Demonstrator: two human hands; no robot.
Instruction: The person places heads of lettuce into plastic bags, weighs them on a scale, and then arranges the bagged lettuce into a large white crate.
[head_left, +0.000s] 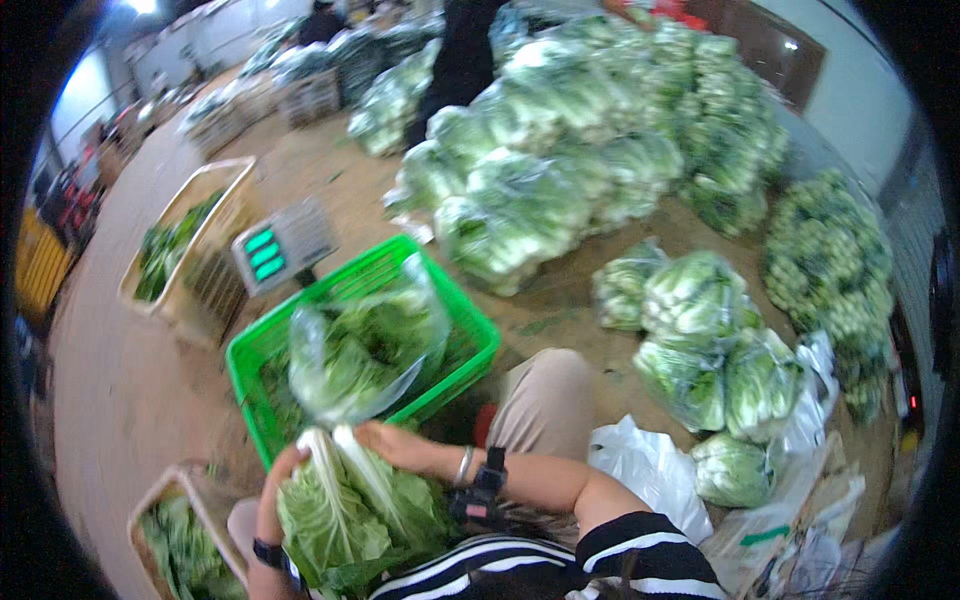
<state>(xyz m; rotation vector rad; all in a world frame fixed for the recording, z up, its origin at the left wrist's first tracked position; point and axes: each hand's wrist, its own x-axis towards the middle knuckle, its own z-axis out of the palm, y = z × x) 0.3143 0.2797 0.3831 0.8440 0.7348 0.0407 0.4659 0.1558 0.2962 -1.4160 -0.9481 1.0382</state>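
Note:
Leafy greens with white stalks lie against my lap, their stalk ends pointing towards the basket. My left hand grips them at the left side, its fingers partly hidden by the leaves. On the right side, my right hand is closed around the white stalks. Just beyond both hands stands a green plastic basket. In it rests an open clear plastic bag with leafy greens inside. A digital scale display with lit green digits stands behind the basket.
Cream crates of greens stand at left and lower left. Bagged cabbages are piled ahead, more bagged heads at right. White plastic bags lie beside my knee. A person's dark-clothed leg is among the piles.

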